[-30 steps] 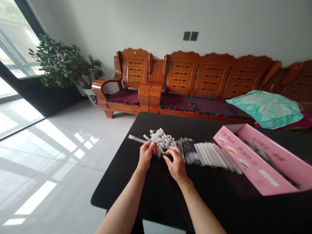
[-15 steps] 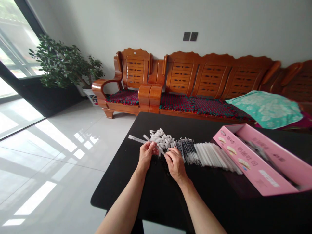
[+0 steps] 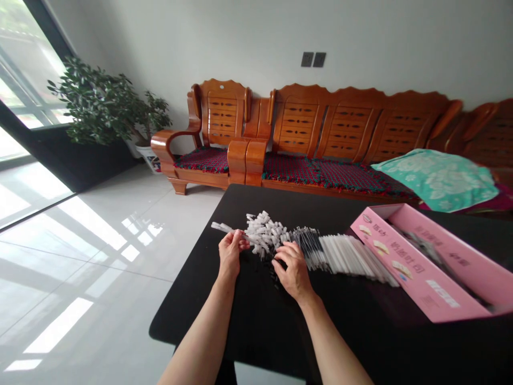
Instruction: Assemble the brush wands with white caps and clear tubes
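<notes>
My left hand [image 3: 231,250] is closed in a pinch on a slim whitish tube, like a pen barrel, left of a heap of small white caps [image 3: 264,231]. Pale tubes [image 3: 219,226] stick out beyond its fingers; which of them is held and which lie on the table is hard to tell. My right hand [image 3: 293,268] hovers at the heap's right edge, thumb apart from its curled fingers, with nothing visible in it. Small black pieces [image 3: 267,266] lie between the hands. Dark thin refills [image 3: 305,245] lie just past the right fingers, next to a row of translucent white tubes [image 3: 352,256].
All this lies on a black table [image 3: 248,321] with a rounded front left corner. A pink box [image 3: 412,267] with grey contents stands at the right. Behind are a wooden sofa [image 3: 340,123], a turquoise cloth [image 3: 436,179] and a potted plant [image 3: 108,107] at left.
My left hand has moved left with the tube, away from my right hand. My right hand has come off the tube's end, shifted slightly right and opened its fingers.
</notes>
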Action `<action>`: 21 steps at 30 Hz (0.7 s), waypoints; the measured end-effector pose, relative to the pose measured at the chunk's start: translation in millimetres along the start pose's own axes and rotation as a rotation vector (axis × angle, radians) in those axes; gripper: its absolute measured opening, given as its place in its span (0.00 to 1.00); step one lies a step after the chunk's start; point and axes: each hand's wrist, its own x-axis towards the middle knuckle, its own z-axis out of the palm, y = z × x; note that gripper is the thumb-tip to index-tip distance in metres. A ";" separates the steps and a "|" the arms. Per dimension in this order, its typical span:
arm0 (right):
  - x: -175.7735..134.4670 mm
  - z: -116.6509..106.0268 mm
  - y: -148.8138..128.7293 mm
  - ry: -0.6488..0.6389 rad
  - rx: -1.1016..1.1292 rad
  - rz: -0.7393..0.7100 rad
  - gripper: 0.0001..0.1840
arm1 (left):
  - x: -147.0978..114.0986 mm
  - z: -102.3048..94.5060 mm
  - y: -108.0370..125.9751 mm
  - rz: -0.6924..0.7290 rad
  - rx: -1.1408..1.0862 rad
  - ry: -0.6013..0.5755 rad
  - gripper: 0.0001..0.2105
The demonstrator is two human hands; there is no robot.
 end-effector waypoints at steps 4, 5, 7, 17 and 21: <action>-0.5 -0.3 0.8 -0.027 -0.026 0.006 0.02 | 0.2 -0.1 -1.2 -0.004 0.006 -0.025 0.20; 0.1 -0.7 0.0 -0.010 -0.018 0.009 0.01 | -0.4 0.5 -1.6 -0.006 0.012 -0.037 0.20; 1.7 -1.0 -2.4 0.033 0.006 0.011 0.05 | -2.6 2.6 -2.4 -0.011 0.028 -0.068 0.20; 4.6 -4.2 -0.9 0.067 0.070 -0.004 0.08 | 1.6 -0.1 2.9 0.011 -0.007 -0.016 0.19; 0.5 -22.3 22.8 0.241 -0.042 0.058 0.07 | 12.9 -13.9 10.4 0.095 -0.150 0.261 0.20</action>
